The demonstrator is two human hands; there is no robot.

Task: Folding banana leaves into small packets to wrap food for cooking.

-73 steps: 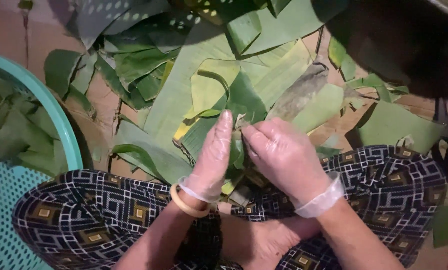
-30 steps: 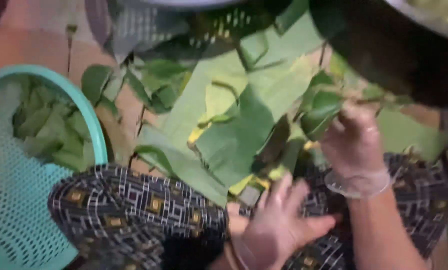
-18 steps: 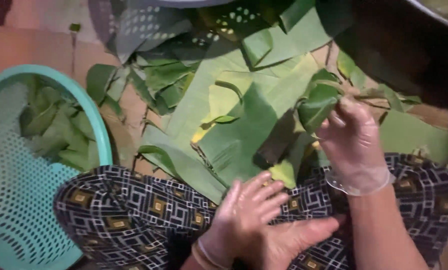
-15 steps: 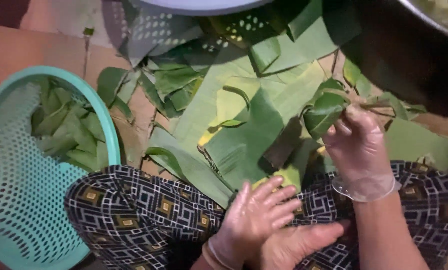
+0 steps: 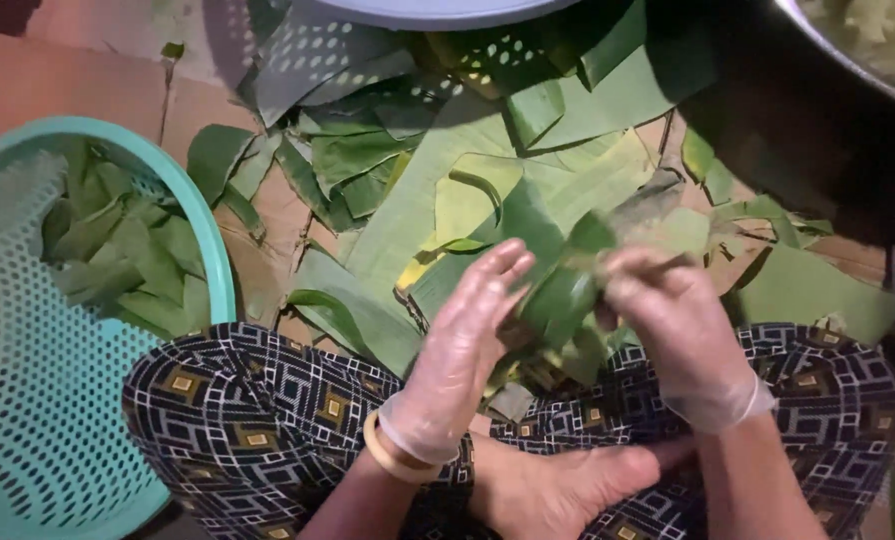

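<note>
Since the earlier frame the left hand (image 5: 464, 345) had come up off the lap and the right hand (image 5: 679, 335) had swung in from the right, so both now met over the knees around a small folded parcel of green banana leaf (image 5: 559, 298). At the far left a round turquoise perforated plastic basket (image 5: 37, 440) held loose green leaf pieces (image 5: 117, 255). The left hand, in a thin clear glove, lay with fingers extended and flat against the parcel's left side; the gloved right hand was curled, gripping its upper right end. The parcel hung above the pile of flat banana leaves (image 5: 487, 170) on the floor, its long axis tilted, pointing up to the right. It looked light, soft and pliable, probably slick, and likely to unfold; best pinched at the folded ends.
</note>
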